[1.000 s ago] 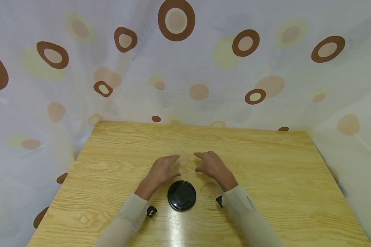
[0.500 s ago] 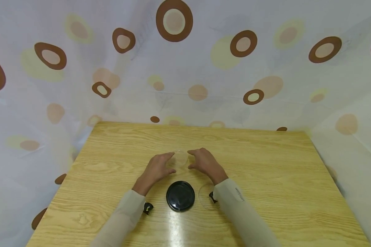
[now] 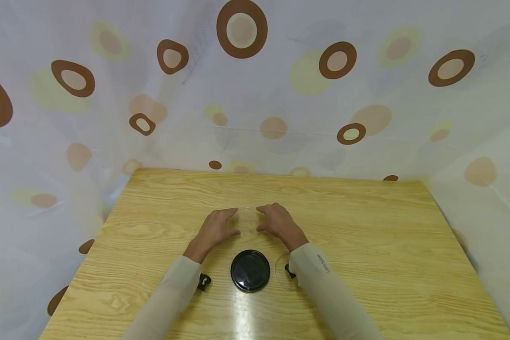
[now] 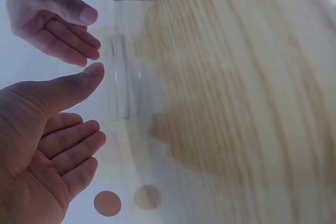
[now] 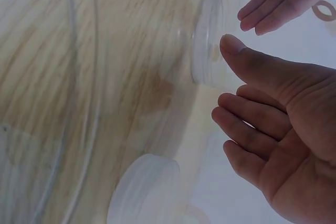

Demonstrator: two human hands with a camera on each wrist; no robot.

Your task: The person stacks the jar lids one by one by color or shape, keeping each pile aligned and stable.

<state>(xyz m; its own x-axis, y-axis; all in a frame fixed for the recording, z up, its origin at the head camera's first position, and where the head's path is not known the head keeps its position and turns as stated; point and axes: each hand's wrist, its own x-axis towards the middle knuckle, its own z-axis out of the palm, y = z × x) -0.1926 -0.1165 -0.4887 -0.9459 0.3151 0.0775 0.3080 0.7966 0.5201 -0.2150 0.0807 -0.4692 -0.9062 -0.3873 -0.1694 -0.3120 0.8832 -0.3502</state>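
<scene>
A small clear round dish (image 3: 248,219) lies on the table between my hands, its rim faint in the head view. My left hand (image 3: 214,231) is at its left and my right hand (image 3: 279,224) at its right, thumbs and fingers spread toward it. Both wrist views show the clear dish (image 4: 118,77) just off the fingertips, with neither hand gripping it. Closer to me sits a glossy black round lid or dish (image 3: 250,270). A larger clear round dish (image 3: 281,278) lies right of it, partly covered by my right sleeve.
Another clear round piece (image 5: 144,192) shows low in the right wrist view. Black wrist devices (image 3: 204,282) show at the cuffs. The wooden table (image 3: 378,236) meets a patterned curtain (image 3: 272,94) at the back and sides.
Both hands have shifted a little: the left off the small dish's edge toward its left side, the right leftward up to its right side. The dishes have stayed put.
</scene>
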